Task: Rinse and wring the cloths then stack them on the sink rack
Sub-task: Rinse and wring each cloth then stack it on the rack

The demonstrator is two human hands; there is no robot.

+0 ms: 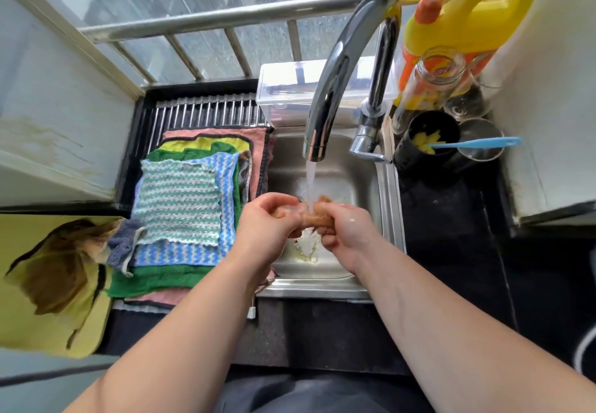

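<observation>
The likeliest trouble is that the brown cloth point(319, 215) is twisted while the water stream point(310, 180) falls straight onto it. The tap point(342, 67) stands at twelve o'clock of the hands, and the stream lands on the roll between them. Whatever is squeezed out is probably replaced at once, so the cloth would reach the pile wet. A hard twist this close to the stream may also throw splashes toward nine o'clock. There the stack of cloths point(180, 199) lies on the sink rack point(206, 111), its right edge just beside the sink point(388, 193). Splashes may equally land on the black surface point(451, 219) at three o'clock. A soaked roll is slippery. If one end slides free, it could drop into the basin and need rinsing again. Carried toward nine o'clock dripping, it would wet the striped cloth on top of the stack.

Both forearms come in from six o'clock and converge over the basin. The left hand point(267, 219) grips the left end of the roll, knuckles up, its fingers point(283, 201) curled down round the fabric. The right hand point(345, 228) grips the right end, back of the hand up and wet, fingers wrapped underneath. The two hands are almost touching, with the cloth bunched roughly level between them. A tuft of it pokes up toward twelve o'clock beside the stream. The cloth appears to be held above the basin floor, not resting on it. At eight o'clock a heap of brown and yellow cloths point(54, 270) lies off the rack.
</observation>
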